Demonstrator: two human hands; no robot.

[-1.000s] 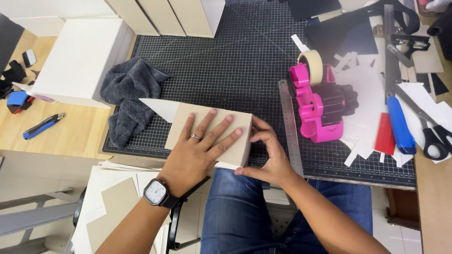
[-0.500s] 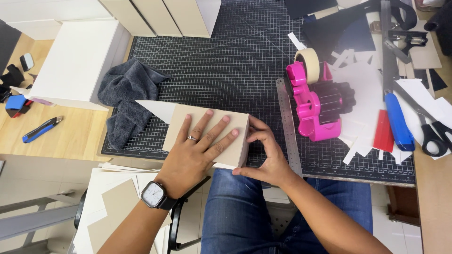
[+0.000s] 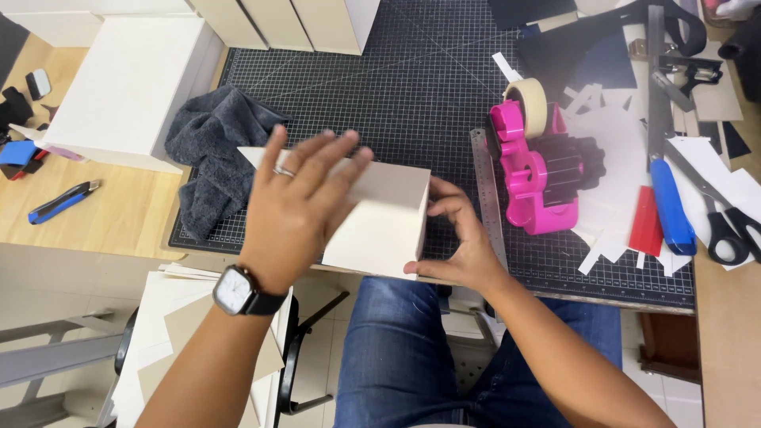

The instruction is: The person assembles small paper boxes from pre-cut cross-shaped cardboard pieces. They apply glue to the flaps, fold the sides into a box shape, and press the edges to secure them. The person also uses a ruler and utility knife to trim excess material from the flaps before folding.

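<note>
A cream cardboard box (image 3: 380, 226) stands tipped up at the near edge of the black grid cutting mat (image 3: 396, 87). My left hand (image 3: 297, 202), with a ring and a wristwatch, hovers over the box's left top with fingers spread; contact is unclear. My right hand (image 3: 460, 238) grips the box's right side, thumb below and fingers on the edge. A pointed flap of white card (image 3: 252, 154) sticks out to the left behind my left hand.
A grey cloth (image 3: 210, 150) lies left on the mat. A metal ruler (image 3: 487, 194) and a pink tape dispenser (image 3: 535, 162) sit right of the box. Scissors (image 3: 725, 226), a blue knife (image 3: 670, 202), paper scraps, white boxes (image 3: 127, 83) and a blue utility knife (image 3: 62, 200) surround the mat.
The box has been tipped up from lying flat. My left hand has lifted off its top and moved left and up. My right hand keeps its hold on the right side.
</note>
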